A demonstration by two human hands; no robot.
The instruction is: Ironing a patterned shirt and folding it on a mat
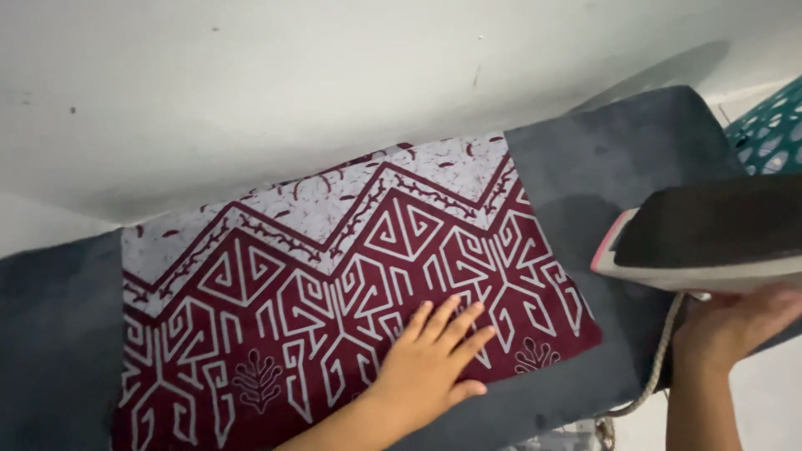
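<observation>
A soft grey pad (58, 334) covers the work top, and it starts at the far left. On top of it lies a dark red cloth (334, 284) with white zigzag lines, square swirls and little leaf shapes. The top edge of the cloth is white with small red specks. The cloth lies flat and fills the middle of the pad, from the left part almost to the right part. Behind it all is a plain white wall (251, 75). The left hand (430, 359) lies on the cloth near its lower right corner. The hand is flat, with the fingers stretched out and spread a little, so it presses on the cloth and does not grab it. To the right of the cloth, more grey pad shows. Over that part is an iron (710, 238), tipped up so its dark flat bottom faces the camera, with a pale rim and a bit of pink at the tip. It is off the cloth. The right hand (735, 321) is under the iron at the right edge, and its fingers curl around the iron from below. A pale cord (656, 372) hangs down just left of that hand. In the top right corner, a bit of teal stuff with white spots (773, 134) peeks out.
</observation>
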